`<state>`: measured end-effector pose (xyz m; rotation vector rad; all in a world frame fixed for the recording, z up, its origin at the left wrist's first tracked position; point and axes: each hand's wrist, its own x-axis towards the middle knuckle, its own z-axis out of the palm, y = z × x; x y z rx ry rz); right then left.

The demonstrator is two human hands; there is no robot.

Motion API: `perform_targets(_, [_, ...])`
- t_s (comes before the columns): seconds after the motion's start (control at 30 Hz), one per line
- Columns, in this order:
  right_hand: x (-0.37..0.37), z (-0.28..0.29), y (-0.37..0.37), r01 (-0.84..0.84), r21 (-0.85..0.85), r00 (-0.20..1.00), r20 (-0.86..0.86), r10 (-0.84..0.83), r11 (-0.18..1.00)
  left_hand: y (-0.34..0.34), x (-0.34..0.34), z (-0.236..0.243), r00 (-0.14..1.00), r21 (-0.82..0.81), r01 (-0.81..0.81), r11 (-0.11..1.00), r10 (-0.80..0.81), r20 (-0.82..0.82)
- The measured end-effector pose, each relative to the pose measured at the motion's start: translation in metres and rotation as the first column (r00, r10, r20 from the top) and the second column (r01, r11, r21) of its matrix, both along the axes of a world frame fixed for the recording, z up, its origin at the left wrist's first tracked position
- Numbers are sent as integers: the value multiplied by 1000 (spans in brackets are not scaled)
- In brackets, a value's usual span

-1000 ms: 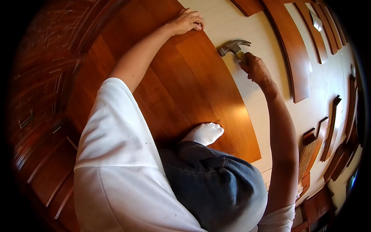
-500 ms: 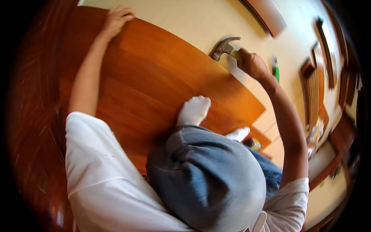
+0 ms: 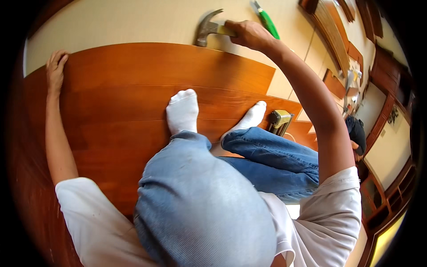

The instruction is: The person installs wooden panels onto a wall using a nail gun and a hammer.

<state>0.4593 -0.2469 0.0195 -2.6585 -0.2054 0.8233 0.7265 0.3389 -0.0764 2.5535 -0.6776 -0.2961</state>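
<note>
My right hand (image 3: 251, 34) is wrapped round the handle of a claw hammer (image 3: 208, 29). The hammer's head is down at the far edge of the outermost reddish-brown wooden floorboard (image 3: 147, 62), its claw pointing away from me. At the far left, my left hand (image 3: 55, 73) has its fingers curled over the same board's edge near the corner. Beyond the right hand, a green utility knife (image 3: 268, 23) lies on the pale floor. My feet in white socks rest on the boards between the two hands.
A nail gun (image 3: 280, 119) stands on the boards beside my right foot. Stacked wooden planks (image 3: 329, 35) lie at the far right. Another person (image 3: 356, 135) is low down at the right, near wooden cabinets (image 3: 373, 198). Pale floor (image 3: 133, 24) runs beyond the board edge.
The view has swung, so the boards, hammer and both hands appear farther left. My right hand still grips the hammer at the board's edge, and my left stays at the far corner.
</note>
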Motion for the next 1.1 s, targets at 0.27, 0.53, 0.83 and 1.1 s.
perform_targets(0.27, [-14, 3, -13, 65, -85, 996, -53, -69, 994, -1, 7, -16, 999, 6, 28, 1000, -27, -42])
perform_targets(0.53, [3, -21, 8, -7, 119, 985, 174, -14, 993, 2, 19, -13, 997, -56, 58, 997, -60, -44])
perform_targets(0.83, [59, -23, 65, -59, 72, 984, 171, 46, 996, -12, 1, 14, 1000, -5, 20, 1000, -19, 13])
perform_targets(1.1, [58, -12, 67, -54, 100, 991, 131, 41, 994, -13, -1, 16, 1000, -27, 12, 1000, -12, 19])
